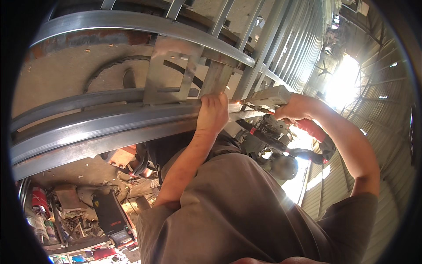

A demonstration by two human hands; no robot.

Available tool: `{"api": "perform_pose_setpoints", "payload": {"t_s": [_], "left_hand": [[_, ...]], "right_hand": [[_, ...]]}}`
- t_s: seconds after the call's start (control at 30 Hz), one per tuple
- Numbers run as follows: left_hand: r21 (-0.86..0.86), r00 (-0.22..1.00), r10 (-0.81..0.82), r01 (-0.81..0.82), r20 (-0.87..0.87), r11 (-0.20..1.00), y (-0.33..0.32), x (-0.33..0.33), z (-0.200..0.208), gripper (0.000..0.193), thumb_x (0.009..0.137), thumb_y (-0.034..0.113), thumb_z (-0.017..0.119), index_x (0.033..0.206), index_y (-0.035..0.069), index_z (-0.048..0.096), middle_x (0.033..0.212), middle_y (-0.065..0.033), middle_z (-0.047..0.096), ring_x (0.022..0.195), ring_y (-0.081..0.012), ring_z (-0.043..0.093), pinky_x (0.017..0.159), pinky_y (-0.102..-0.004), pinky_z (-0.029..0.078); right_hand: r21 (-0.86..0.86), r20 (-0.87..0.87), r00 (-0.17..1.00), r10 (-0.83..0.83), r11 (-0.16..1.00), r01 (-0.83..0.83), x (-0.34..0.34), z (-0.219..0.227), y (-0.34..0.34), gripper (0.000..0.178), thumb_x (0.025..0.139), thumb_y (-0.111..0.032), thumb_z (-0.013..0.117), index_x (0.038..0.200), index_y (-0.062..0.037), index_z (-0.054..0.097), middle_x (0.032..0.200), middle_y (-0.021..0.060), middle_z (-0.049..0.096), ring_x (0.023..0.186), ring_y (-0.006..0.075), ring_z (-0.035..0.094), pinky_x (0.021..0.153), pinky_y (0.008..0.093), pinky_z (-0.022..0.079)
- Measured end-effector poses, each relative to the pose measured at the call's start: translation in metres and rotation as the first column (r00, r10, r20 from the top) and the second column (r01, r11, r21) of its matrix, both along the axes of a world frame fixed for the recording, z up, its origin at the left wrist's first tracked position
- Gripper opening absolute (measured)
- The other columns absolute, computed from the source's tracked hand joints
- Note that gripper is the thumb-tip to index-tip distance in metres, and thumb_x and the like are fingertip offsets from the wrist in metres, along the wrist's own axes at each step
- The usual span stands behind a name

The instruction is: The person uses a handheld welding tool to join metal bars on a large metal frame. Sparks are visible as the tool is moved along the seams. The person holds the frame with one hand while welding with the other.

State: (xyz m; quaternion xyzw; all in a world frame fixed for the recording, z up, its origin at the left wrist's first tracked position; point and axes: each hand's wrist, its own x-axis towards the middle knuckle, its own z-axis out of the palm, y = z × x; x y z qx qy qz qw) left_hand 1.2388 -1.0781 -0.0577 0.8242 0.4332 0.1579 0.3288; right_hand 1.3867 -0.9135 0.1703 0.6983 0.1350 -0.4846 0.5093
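Observation:
My left hand is closed over the upper rail of a long grey metal bar, right beside the foot of a short square tube. To its right, my right hand grips a welding torch with a boxy grey body and a thin tip. A small orange glow shows where the tip meets the metal, close to my left fingers. A flat metal plate with a rectangular cutout stands between this bar and another rail farther off.
Upright metal bars run off to the upper right. A black and red hose hangs below my right forearm. A dark machine case and cluttered scraps lie at the lower left. Corrugated wall and bright light fill the right side.

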Motion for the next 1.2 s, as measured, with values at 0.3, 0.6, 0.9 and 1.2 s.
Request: {"api": "perform_pose_setpoints", "payload": {"t_s": [0.3, 0.6, 0.9, 1.2], "left_hand": [[-0.08, 0.999, 0.034, -0.031, 0.041, 0.996, 0.003, -0.003, 0.006, 0.019, 0.093, 0.022, 0.065, 0.09, 0.01, 0.051, 0.079, -0.0144, 0.065, 0.08, -0.0337, 0.064, 0.084, -0.0448, 0.046], [0.062, 0.997, 0.071, -0.072, 0.004, 0.996, 0.007, 0.001, 0.01, 0.019, 0.094, 0.021, 0.067, 0.087, 0.011, 0.053, 0.069, -0.0093, 0.066, 0.068, -0.0305, 0.066, 0.074, -0.0443, 0.049], [0.101, 0.997, 0.07, -0.066, -0.043, 0.993, 0.008, 0.0, 0.009, 0.02, 0.094, 0.024, 0.068, 0.086, 0.012, 0.053, 0.067, -0.0086, 0.068, 0.067, -0.0307, 0.068, 0.075, -0.0449, 0.051], [0.09, 0.989, 0.037, -0.024, -0.142, 0.996, 0.008, 0.001, 0.016, 0.019, 0.099, 0.026, 0.062, 0.09, 0.01, 0.057, 0.07, -0.0113, 0.072, 0.071, -0.0323, 0.071, 0.081, -0.0461, 0.051]], "right_hand": [[0.273, -0.007, 0.99, -0.139, 0.952, 0.136, 0.038, 0.043, -0.09, 0.055, 0.084, -0.035, 0.078, 0.128, -0.0053, 0.066, 0.089, 0.0084, 0.074, 0.075, 0.0176, 0.07, 0.068, 0.0345, 0.056], [0.325, -0.078, 0.995, -0.06, 0.942, 0.082, 0.05, 0.052, -0.113, 0.055, 0.084, -0.034, 0.076, 0.131, -0.0085, 0.064, 0.091, 0.0115, 0.075, 0.082, 0.0248, 0.071, 0.077, 0.0395, 0.056], [0.448, -0.126, 0.991, -0.051, 0.888, 0.103, 0.054, 0.054, -0.155, 0.07, 0.083, -0.034, 0.077, 0.148, -0.0168, 0.059, 0.118, 0.0213, 0.074, 0.105, 0.0343, 0.071, 0.093, 0.0434, 0.056], [0.76, -0.251, 0.967, -0.033, 0.612, 0.218, 0.064, 0.061, -0.245, 0.083, 0.086, -0.013, 0.076, 0.163, -0.0206, 0.045, 0.112, 0.0129, 0.075, 0.099, 0.019, 0.066, 0.095, 0.0342, 0.053]]}}
